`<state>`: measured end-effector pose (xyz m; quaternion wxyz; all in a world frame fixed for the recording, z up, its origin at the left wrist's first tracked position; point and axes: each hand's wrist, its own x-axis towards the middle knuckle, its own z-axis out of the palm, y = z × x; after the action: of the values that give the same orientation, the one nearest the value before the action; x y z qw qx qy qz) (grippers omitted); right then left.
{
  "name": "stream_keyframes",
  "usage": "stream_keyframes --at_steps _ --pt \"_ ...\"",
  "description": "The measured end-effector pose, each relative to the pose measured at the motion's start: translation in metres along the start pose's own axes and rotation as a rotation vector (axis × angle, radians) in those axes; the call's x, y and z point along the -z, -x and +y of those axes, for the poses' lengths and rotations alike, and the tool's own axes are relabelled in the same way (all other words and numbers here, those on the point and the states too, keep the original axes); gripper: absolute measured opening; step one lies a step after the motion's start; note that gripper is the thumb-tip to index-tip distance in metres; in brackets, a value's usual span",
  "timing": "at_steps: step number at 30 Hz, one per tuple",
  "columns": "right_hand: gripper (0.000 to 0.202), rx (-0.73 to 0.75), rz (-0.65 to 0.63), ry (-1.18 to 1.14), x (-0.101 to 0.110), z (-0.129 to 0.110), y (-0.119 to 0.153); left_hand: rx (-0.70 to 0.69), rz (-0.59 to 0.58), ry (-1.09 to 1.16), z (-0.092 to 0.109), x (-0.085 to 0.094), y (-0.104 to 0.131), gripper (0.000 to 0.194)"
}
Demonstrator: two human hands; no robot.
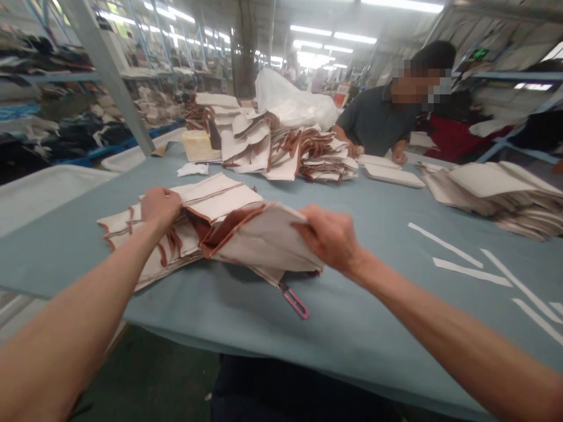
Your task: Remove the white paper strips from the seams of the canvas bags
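Observation:
A cream fabric piece with brown edging (268, 237) is held up over the blue-green table (365, 316). My right hand (332, 237) grips its right end, fingers closed on the cloth. At the left, my left hand (162, 206) is closed at the brown edge beside the piece's open fold; its fingertips are partly hidden. Beneath and around that hand lies a spread stack of similar cream pieces (149, 266). Below the held piece, a pink-handled tool (295, 302) rests on the table, its tip partly under the cloth.
Behind stand piled cream and brown pieces (285, 152), a clear plastic bag (294, 99) and a yellow block (200, 145). Another person (378, 117) is across the table. To the right are stacked cream panels (510, 187) and white strips (472, 272). A metal post (109, 76) rises at left.

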<state>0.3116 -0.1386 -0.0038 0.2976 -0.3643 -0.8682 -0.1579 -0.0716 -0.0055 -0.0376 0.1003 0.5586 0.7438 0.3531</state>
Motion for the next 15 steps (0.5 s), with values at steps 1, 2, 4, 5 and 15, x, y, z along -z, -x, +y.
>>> stream_keyframes --at_steps 1,2,4,5,15 --pt "0.037 -0.016 0.137 0.004 0.013 0.015 -0.010 0.064 -0.013 -0.035 0.001 0.006 -0.002 0.034" --pt "0.032 0.013 0.271 -0.001 0.026 0.027 -0.018 0.128 -0.029 -0.067 0.002 0.010 -0.004 0.032" --pt "0.022 0.111 0.417 0.004 0.053 0.042 -0.025 0.221 -0.061 -0.111 0.003 0.014 -0.006 0.031" --pt "0.018 0.160 0.448 0.033 0.065 0.046 -0.023 0.253 -0.067 -0.126 0.003 0.013 -0.006 0.031" --pt "0.035 -0.504 0.703 0.279 0.160 0.081 0.077 0.321 0.010 -0.157 0.011 0.012 0.004 0.029"
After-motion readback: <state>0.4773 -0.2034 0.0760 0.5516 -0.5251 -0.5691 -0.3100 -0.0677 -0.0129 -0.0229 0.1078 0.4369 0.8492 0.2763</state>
